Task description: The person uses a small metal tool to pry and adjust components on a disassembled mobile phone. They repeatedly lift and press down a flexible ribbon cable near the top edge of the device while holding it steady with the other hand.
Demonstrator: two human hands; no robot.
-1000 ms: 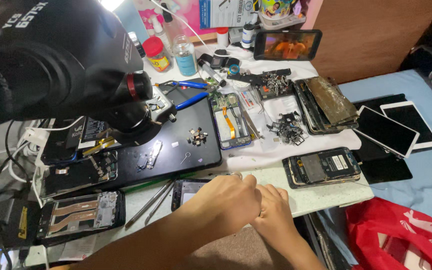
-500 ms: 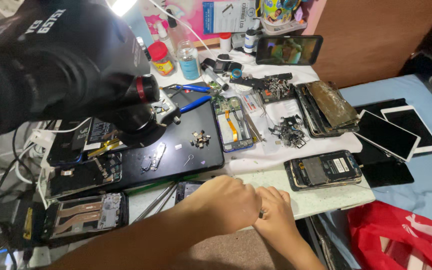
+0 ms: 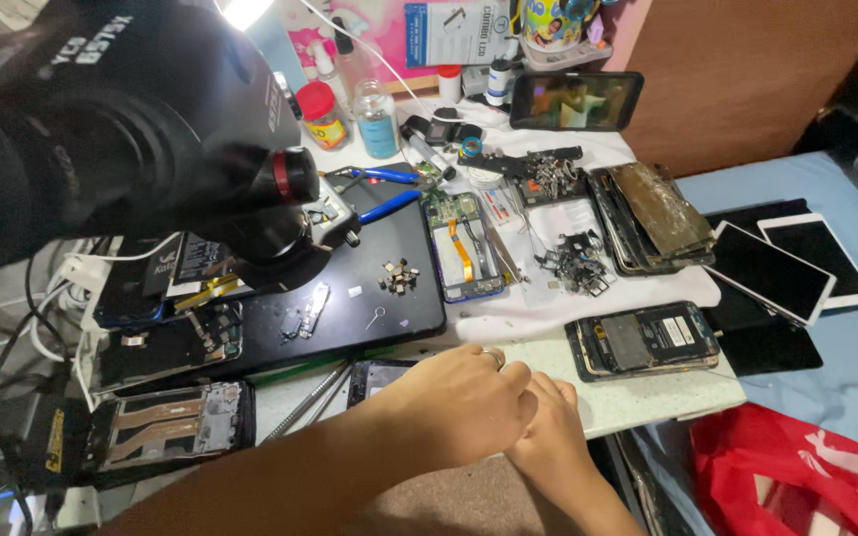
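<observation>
L hand (image 3: pixel 449 407) has slid slightly rt vs 1 s ago, curled over R hand (image 3: pixel 548 437) at table edge (image 3: pixel 647 392); grip contents can't tell; opened phone (image 3: pixel 643 339) just beyond, untouched

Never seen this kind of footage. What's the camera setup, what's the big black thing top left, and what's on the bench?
There is one view, from a camera worn on the person's head, looking down at their own two bare hands. The left hand lies partly over the right hand at the near edge of the table; whether they hold anything is hidden.

The big black object is a microscope head, close to the lens, hanging over a black work mat.

Around it lie opened phones, a blue-framed phone with an orange ribbon cable, blue-handled pliers, small loose parts, cracked screens, two white tablets, small bottles and a propped phone playing video. A red bag sits lower right.
</observation>
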